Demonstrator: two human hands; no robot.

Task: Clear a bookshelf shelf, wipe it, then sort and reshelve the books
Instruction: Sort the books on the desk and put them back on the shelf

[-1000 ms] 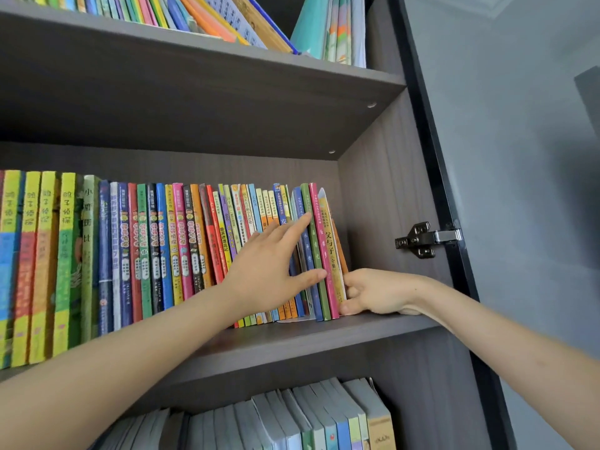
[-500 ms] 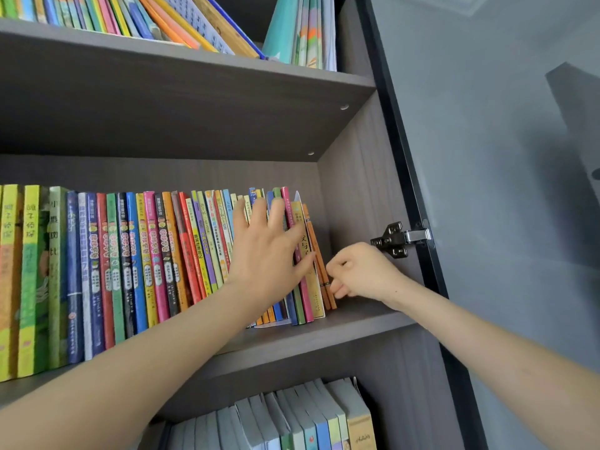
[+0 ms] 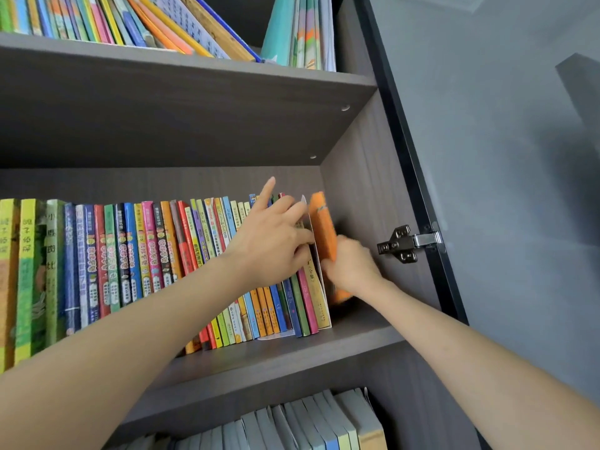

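A long row of colourful books stands on the middle shelf of a dark wood bookcase. My left hand lies flat against the spines at the row's right end, fingers spread, and holds them back. My right hand grips the lower part of an orange book at the far right of the row. That book is tilted and stands apart from its neighbours, its image blurred. A yellow book with a white cover edge leans just to its left.
The cabinet side wall stands close to the right of my right hand, with a metal hinge on its front edge. The upper shelf carries leaning books. Grey-spined books fill the lower shelf.
My right hand rose from the shelf board, closed on the orange book and drew it away from the row. My left hand shifted up along the spines.
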